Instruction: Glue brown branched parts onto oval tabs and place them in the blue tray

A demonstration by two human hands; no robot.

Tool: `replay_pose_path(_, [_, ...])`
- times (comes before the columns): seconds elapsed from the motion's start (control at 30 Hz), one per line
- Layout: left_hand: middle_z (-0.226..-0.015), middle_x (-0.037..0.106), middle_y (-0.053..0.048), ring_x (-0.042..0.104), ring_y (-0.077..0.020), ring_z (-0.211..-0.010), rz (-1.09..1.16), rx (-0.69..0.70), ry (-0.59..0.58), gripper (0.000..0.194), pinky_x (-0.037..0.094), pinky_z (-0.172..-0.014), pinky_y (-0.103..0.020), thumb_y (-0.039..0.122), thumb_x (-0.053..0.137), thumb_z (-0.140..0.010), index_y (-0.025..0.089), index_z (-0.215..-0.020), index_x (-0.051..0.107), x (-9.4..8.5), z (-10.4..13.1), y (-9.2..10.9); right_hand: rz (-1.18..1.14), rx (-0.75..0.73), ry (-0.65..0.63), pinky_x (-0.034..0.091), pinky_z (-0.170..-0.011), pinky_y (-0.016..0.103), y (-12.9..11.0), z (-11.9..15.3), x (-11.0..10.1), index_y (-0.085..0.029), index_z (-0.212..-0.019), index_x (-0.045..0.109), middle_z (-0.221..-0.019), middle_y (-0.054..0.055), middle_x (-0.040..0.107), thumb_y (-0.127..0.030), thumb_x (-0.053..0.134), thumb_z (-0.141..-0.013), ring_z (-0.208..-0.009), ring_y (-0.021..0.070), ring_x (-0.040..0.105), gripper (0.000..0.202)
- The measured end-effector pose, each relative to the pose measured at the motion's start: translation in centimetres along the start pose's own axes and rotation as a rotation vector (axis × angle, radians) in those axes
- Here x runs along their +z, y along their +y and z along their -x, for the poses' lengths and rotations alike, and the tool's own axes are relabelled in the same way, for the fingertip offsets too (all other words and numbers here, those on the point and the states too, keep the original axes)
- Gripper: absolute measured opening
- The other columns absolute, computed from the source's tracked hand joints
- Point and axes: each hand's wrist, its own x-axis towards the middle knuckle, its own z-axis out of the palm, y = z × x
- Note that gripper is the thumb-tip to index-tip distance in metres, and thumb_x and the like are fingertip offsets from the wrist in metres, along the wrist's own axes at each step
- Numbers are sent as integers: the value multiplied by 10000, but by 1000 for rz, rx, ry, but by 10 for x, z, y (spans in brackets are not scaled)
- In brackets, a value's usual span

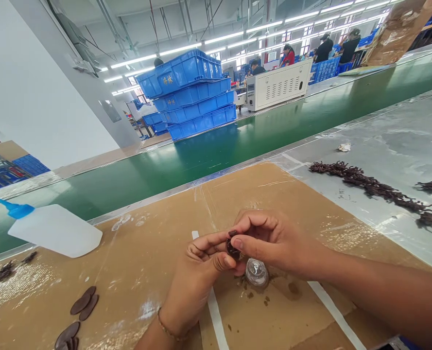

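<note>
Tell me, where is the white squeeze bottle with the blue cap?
In the head view the white squeeze bottle lies on its side at the far left of the cardboard sheet, beside the green conveyor belt, well apart from both hands.

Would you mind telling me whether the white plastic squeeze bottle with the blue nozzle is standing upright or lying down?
Lying down: the white plastic squeeze bottle rests on its side on the brown cardboard sheet, blue nozzle pointing left.

Matt brown cardboard sheet (pixel 135 262) (tape-glossed), translucent plastic bottle (pixel 55 229), glossy green belt (pixel 201 155)
</note>
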Motion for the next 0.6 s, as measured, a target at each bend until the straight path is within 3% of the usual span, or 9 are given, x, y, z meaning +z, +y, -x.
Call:
replay_pose_path(0.13, [-703,721,-39,681,-118,-650,-10,-5,-26,329,565,-677,-182,293,843,-692,199,-991,743,-4,2,0,16,-11,8,531,-593,220,-2,-2,1,-174,-867,611,-750,3,680,-376,703,-847,-624,97,627,222])
replay_pose_path(0.23, [-829,744,-60,695,-133,-680,11,-22,-14,368,574,-684,-204,281,845,-691,188,-1027,729,-2,4,-1,31,4,12,531,-602,250,-2,-1,2,-180,-886,629,-731,3,670,-432,698,-841,-624,112,616,264])
replay_pose_path(0.37, [-965,741,-107,707,-172,-715,58,-38,7,564,584,-695,-256,309,902,-592,153,-1094,699,8,0,1,163,-10,70,544,-657,276,0,1,-7,-202,-884,678,-815,23,698,-469,714,-821,-711,148,642,277])
replay_pose_path(0.47, [-1067,718,-139,704,-182,-723,16,-29,116,661,588,-714,-298,325,925,-537,140,-1122,677,3,5,16,270,-62,243,535,-695,288,-4,-5,-21,-213,-857,717,-810,31,696,-499,748,-776,-747,167,639,298])
replay_pose_path(0.6, [-1031,723,-99,681,-164,-765,-283,20,345,469,577,-761,-302,274,846,-676,150,-1098,682,-8,40,48,199,-161,410,522,-677,273,-39,12,-38,-245,-821,738,-808,14,699,-495,781,-741,-699,141,627,267])
